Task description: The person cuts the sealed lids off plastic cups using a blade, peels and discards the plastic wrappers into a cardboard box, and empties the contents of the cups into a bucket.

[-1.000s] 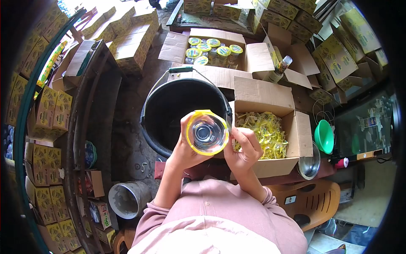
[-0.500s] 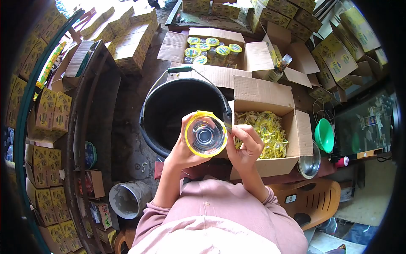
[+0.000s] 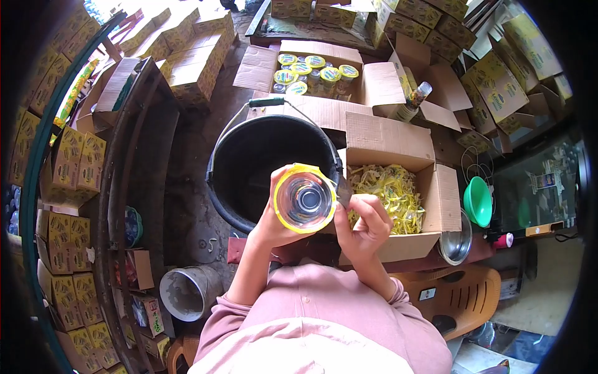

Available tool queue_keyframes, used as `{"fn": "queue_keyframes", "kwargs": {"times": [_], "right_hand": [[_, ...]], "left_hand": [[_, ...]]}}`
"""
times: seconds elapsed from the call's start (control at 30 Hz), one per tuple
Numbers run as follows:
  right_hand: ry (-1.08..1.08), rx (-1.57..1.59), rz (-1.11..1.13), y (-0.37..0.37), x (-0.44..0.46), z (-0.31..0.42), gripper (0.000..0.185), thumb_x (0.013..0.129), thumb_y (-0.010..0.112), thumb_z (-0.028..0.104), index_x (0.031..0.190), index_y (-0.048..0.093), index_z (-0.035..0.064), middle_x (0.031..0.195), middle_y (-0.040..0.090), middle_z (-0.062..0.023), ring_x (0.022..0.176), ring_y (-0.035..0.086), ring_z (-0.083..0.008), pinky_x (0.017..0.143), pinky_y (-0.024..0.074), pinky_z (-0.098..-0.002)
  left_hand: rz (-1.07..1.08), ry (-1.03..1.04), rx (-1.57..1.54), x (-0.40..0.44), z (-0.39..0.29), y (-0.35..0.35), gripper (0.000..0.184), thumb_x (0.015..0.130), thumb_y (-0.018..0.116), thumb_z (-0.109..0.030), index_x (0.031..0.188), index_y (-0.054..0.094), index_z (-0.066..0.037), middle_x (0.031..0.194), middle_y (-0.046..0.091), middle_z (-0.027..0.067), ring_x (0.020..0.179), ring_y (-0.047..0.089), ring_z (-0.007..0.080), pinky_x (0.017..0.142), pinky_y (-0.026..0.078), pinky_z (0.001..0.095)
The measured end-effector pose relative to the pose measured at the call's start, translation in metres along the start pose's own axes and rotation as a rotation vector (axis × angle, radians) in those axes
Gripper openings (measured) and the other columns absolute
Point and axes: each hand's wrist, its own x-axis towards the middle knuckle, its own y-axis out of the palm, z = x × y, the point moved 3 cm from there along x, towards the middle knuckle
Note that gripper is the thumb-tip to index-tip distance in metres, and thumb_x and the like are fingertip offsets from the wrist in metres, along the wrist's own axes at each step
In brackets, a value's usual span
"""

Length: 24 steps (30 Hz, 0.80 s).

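Note:
My left hand (image 3: 265,221) is wrapped round a clear plastic cup (image 3: 305,198) with a yellow rim, its round end facing me over the front of the black bucket (image 3: 240,153). At the right side of the rim is my right hand (image 3: 364,224), its fingers curled and its thumb tip close against the yellow edge. A small greyish thing shows by that thumb, too unclear to name. Beside the right hand stands an open cardboard box (image 3: 389,137) filled with yellow and clear plastic trimmings (image 3: 395,199).
Behind the bucket, an open carton (image 3: 299,103) holds several yellow-lidded cups (image 3: 314,62). A green bowl (image 3: 478,201) and a metal bowl (image 3: 458,240) are at the right, above an orange chair (image 3: 464,293). A whitish bucket (image 3: 187,293) stands lower left, beside dark shelving (image 3: 134,162).
The cup has tilted slightly in my left hand. My right fingers have shifted a little to the right and curled differently, while the thumb stays near the rim.

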Motion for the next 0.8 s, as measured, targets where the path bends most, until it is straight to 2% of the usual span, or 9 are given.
{"fn": "queue_keyframes", "kwargs": {"times": [0.23, 0.33, 0.63, 0.8], "right_hand": [[-0.058, -0.053, -0.032, 0.001, -0.007, 0.0074, 0.016, 0.066, 0.067, -0.006, 0.079, 0.061, 0.0003, 0.072, 0.061, -0.0097, 0.061, 0.06, -0.016, 0.054, 0.0488, -0.0243], [-0.056, -0.075, -0.042, 0.0012, -0.0064, 0.0081, 0.016, 0.066, 0.067, -0.006, 0.079, 0.061, 0.0004, 0.072, 0.061, -0.0097, 0.061, 0.06, -0.0163, 0.055, 0.049, -0.0245], [-0.091, -0.096, -0.021, 0.0003, -0.0034, 0.0024, 0.02, 0.067, 0.068, -0.003, 0.085, 0.06, -0.0019, 0.075, 0.058, -0.0103, 0.063, 0.056, -0.0163, 0.055, 0.0455, -0.0237], [-0.071, -0.075, -0.003, -0.0009, -0.0008, 0.0033, 0.018, 0.068, 0.068, -0.003, 0.085, 0.06, -0.0026, 0.076, 0.059, -0.0106, 0.065, 0.056, -0.0166, 0.056, 0.0453, -0.024]], "left_hand": [[-0.009, 0.041, 0.156, -0.0001, -0.0034, -0.0003, 0.094, 0.057, 0.08, -0.009, 0.128, 0.018, -0.005, 0.11, 0.047, 0.0111, 0.103, 0.051, 0.0206, 0.092, 0.039, 0.0321], [0.023, 0.007, 0.049, -0.0032, 0.0012, 0.0012, 0.095, 0.057, 0.081, -0.009, 0.128, 0.018, -0.005, 0.109, 0.047, 0.0111, 0.103, 0.051, 0.0207, 0.092, 0.039, 0.0321], [0.064, 0.005, 0.13, -0.0037, -0.0018, 0.0016, 0.092, 0.056, 0.082, -0.012, 0.127, 0.023, -0.003, 0.111, 0.046, 0.0111, 0.103, 0.05, 0.0208, 0.092, 0.039, 0.0316], [0.094, -0.004, 0.042, -0.0042, -0.0024, 0.0004, 0.093, 0.056, 0.082, -0.013, 0.128, 0.024, -0.002, 0.114, 0.044, 0.0109, 0.106, 0.049, 0.0205, 0.093, 0.038, 0.0309]]}}
